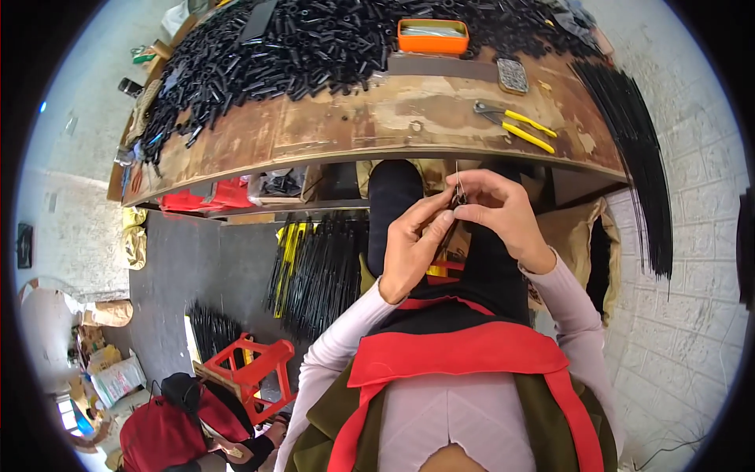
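Both of my hands are raised in front of my lap, just below the bench edge, with their fingertips almost meeting. My left hand [415,245] is closed in a pinch on a bundle of thin black rods [448,236] that slants down toward my lap. Opposite it, my right hand [507,219] pinches a small dark piece [459,199] at the upper end of the rods. A thin bright wire [457,171] sticks up from between the fingers. The fingers hide much of the joint, so its exact form is unclear.
On the wooden bench [338,126] lie yellow-handled pliers [519,130], a tin of small metal parts [513,76], an orange box [432,37] and heaped black tubes [299,51]. Long black rods [629,141] hang off the right. A red stool [255,374] and a person [169,433] are lower left.
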A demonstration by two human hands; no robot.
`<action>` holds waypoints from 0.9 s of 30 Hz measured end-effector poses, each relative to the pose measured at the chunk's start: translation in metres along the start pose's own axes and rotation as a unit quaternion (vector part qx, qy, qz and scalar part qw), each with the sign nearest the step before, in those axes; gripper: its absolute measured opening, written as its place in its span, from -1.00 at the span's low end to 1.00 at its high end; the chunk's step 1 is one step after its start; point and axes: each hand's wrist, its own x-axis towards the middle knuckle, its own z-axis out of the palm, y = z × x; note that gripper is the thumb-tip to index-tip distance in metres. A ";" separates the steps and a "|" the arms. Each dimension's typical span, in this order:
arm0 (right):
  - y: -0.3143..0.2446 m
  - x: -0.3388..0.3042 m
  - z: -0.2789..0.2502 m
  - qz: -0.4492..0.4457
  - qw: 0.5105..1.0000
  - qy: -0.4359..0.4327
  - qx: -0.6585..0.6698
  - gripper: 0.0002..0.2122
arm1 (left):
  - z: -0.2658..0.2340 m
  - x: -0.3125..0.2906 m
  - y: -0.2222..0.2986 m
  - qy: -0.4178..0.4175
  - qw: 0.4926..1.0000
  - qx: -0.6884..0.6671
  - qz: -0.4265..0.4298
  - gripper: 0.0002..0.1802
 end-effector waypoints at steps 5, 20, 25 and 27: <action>-0.003 -0.001 0.000 0.023 0.997 -0.040 0.064 -0.68 | -0.004 0.001 0.008 -0.025 0.999 0.029 0.003 -0.69; 0.021 -0.014 0.015 -0.158 0.983 0.059 0.073 -0.80 | -0.001 0.012 0.015 -0.019 0.996 -0.084 -0.021 -0.80; 0.018 -0.008 0.010 -0.147 0.972 -0.023 0.183 -0.81 | -0.010 0.018 0.023 -0.090 0.986 -0.129 -0.052 -0.78; 0.013 -0.001 0.001 -0.127 0.971 -0.075 0.191 -0.81 | -0.018 0.029 0.022 -0.137 0.977 -0.149 -0.071 -0.75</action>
